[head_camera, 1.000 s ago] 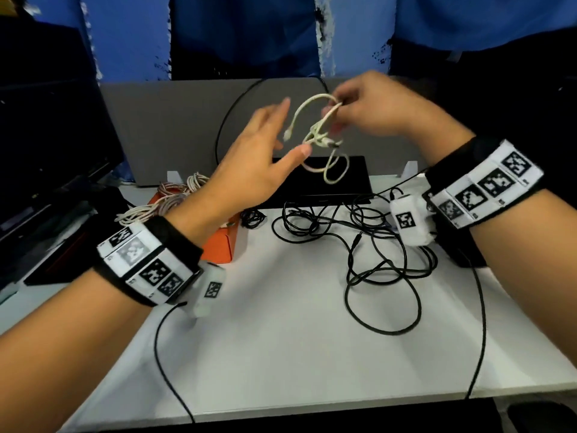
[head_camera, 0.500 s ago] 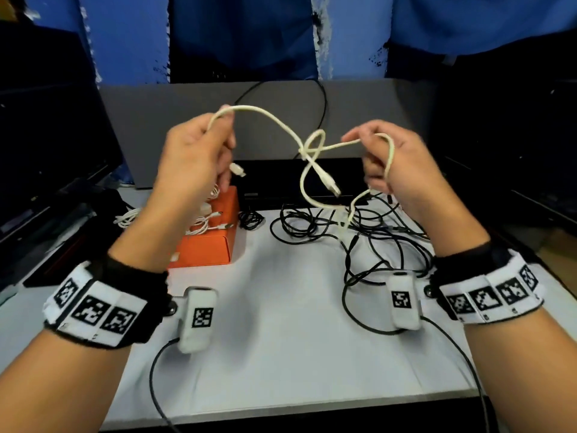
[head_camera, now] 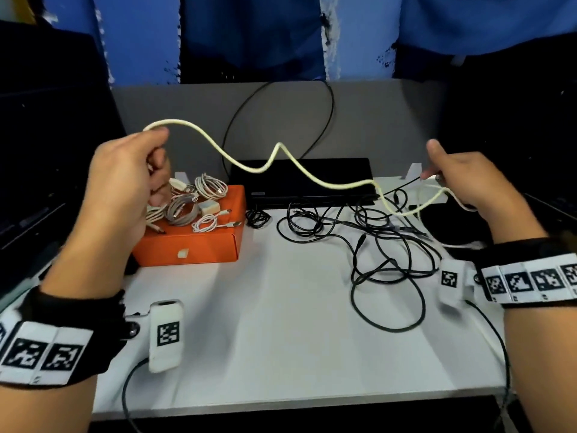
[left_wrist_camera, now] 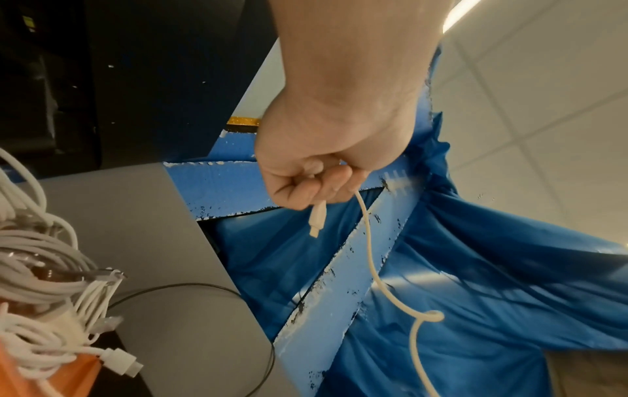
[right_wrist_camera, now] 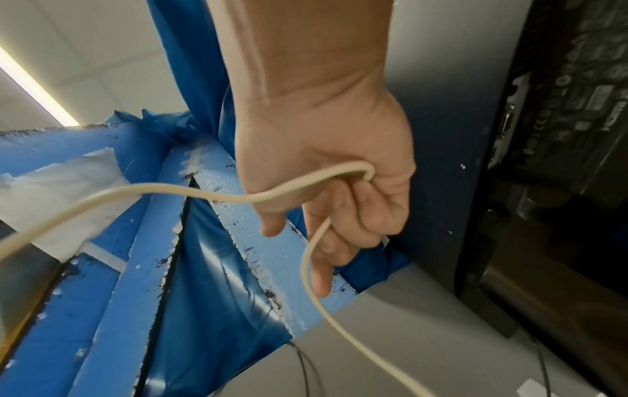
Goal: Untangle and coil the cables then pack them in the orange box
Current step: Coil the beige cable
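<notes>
A cream cable (head_camera: 281, 164) stretches in the air between my two hands, wavy with one small kink near its middle. My left hand (head_camera: 134, 182) grips one end above the orange box (head_camera: 199, 245); the plug (left_wrist_camera: 317, 219) hangs out below the curled fingers (left_wrist_camera: 306, 188). My right hand (head_camera: 459, 179) holds the other end at the right, with the cable (right_wrist_camera: 238, 197) looped through its curled fingers (right_wrist_camera: 343, 233). The orange box carries several coiled white cables (head_camera: 193, 204). A tangle of black cables (head_camera: 384, 232) lies on the white table (head_camera: 265, 323).
A black flat device (head_camera: 309, 179) lies at the back of the table against a grey panel (head_camera: 374, 120). Dark monitors stand on both sides. A black lead loops up over the grey panel. Wrist camera leads hang off the table's front edge.
My hands have moved apart. The cream cable's knotted loops have pulled out into one long wavy line. My left hand now grips it, where a second ago it was open.
</notes>
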Available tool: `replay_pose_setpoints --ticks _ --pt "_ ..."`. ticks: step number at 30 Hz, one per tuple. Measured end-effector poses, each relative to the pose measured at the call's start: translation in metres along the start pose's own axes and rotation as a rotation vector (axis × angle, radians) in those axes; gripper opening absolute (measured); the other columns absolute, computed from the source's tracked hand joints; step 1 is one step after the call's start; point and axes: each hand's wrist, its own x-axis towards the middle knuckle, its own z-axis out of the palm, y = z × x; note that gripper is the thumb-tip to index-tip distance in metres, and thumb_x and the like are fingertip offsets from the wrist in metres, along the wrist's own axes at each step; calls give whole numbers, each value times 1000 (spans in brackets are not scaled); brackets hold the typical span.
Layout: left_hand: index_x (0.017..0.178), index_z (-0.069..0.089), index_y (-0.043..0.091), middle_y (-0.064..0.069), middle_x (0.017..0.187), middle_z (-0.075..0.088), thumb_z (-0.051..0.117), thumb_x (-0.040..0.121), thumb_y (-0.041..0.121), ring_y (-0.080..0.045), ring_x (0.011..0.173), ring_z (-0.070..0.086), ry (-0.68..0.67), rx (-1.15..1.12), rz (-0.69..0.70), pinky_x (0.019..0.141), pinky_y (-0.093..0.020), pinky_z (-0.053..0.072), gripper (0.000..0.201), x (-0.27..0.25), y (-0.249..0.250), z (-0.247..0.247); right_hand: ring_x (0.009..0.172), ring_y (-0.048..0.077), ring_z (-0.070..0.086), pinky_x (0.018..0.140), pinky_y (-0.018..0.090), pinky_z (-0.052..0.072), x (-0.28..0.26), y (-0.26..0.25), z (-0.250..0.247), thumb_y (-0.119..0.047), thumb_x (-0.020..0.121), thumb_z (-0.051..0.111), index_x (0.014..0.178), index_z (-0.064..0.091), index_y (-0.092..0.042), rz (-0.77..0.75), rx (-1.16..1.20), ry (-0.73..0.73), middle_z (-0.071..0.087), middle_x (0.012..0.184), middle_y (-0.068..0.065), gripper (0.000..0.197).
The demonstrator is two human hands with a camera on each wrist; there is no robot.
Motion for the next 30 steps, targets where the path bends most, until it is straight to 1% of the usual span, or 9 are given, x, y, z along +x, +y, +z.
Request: replay_pose_setpoints --ticks 3,7,11,13,16,18,21,25,30 --pt "62 54 19 1 47 39 55 101 31 -15 42 31 -142 75 -24 42 -24 24 41 -6 -3 10 84 24 62 84 35 43 -10 -17 3 -75 96 42 96 78 -20 -32 -21 -64 71 87 6 66" --pt "79 62 11 -7 51 47 45 106 25 -21 46 38 -326 82 6 45 -25 30 36 -22 0 32 109 18 65 91 32 46 -44 -61 15 -64 99 50 115 73 -24 -296 -211 -100 73 111 -4 49" --pt "86 66 11 -12 56 55 40 109 29 -27 49 43 -532 232 89 45 -29 38 39 -44 -1 55 122 -9 51 98 2 35 -110 -121 47 -52 105 47 146 55 -32 -599 40 -300 60 136 -19 46" --pt "78 65 21 -8 58 61 43 108 28 -25 48 48 -600 289 167 48 -33 39 38 -51 -4 60 127 -4 52 104 10 38 -133 -132 68 -42 109 44 154 45 -30 -700 69 -417 59 142 -16 47" --pt "73 66 20 -3 61 65 49 107 28 -11 54 53 -540 335 267 59 -27 41 39 -50 -5 58 78 4 65 74 27 54 -139 -132 79 -25 111 45 139 56 -29 -703 224 -506 66 88 -20 31" --pt "72 68 18 -1 63 64 54 104 37 -15 59 53 -425 347 251 63 -30 40 39 -46 -5 53 60 5 54 59 30 46 -128 -128 75 -23 109 48 125 64 -28 -694 294 -463 62 74 -16 23" --pt "67 64 19 -3 63 57 56 102 47 -20 62 48 -334 346 161 67 -35 37 46 -44 -9 53 67 23 54 63 40 43 -115 -123 66 -31 107 54 112 70 -36 -703 245 -362 65 78 3 17" --pt "73 54 17 -1 54 32 46 108 37 -17 50 45 -331 -118 -59 64 -34 52 41 -45 -5 63 58 7 49 57 26 41 -102 -110 68 -36 105 55 111 69 -38 -635 -82 -418 57 65 -10 15" --pt "77 49 22 9 57 25 40 109 39 -7 48 19 -161 -421 -47 45 -20 25 37 -30 9 38 52 5 46 55 30 39 -77 -96 50 -37 104 57 94 71 -35 -544 -197 -390 58 64 -6 17"
